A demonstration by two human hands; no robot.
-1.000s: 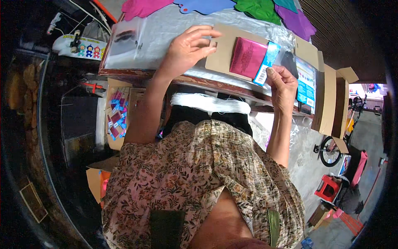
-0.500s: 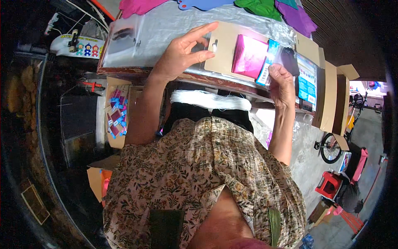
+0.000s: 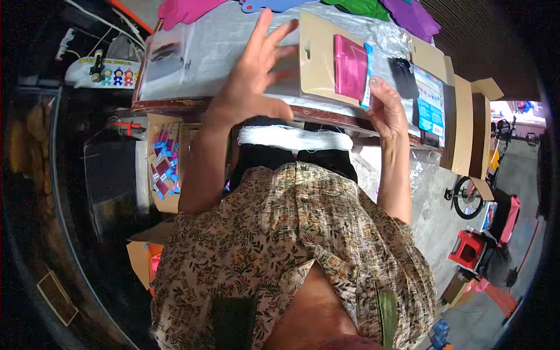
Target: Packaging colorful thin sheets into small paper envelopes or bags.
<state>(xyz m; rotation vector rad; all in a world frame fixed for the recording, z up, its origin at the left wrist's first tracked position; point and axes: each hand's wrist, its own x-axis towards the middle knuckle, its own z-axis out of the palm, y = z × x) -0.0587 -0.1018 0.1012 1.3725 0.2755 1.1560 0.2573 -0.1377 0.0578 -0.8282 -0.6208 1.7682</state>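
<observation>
A flat package with a beige card (image 3: 318, 67) and a hang hole is raised over the table at a tilt. A folded shiny pink item (image 3: 351, 69) lies on its face, beside a narrow blue label strip (image 3: 367, 87). My right hand (image 3: 388, 111) pinches the package by its near right corner. To its left, my left hand (image 3: 254, 79) is spread and slightly blurred, fingers apart and holding nothing. A bundle of white string (image 3: 294, 139) hangs across my waist.
The table (image 3: 219, 52) has a silvery plastic cover. On it lie a clear plastic sleeve (image 3: 165, 55), a black item (image 3: 403, 79) and a blue-white printed package (image 3: 430, 108). Coloured pieces (image 3: 408, 17) line the far edge. Cardboard boxes (image 3: 462, 125) stand right; a box of packets (image 3: 166, 166) sits lower left.
The package has been tipped up and its label now faces more edge-on. My left hand has moved off its left edge and spread its fingers. My right hand keeps hold and has shifted slightly left.
</observation>
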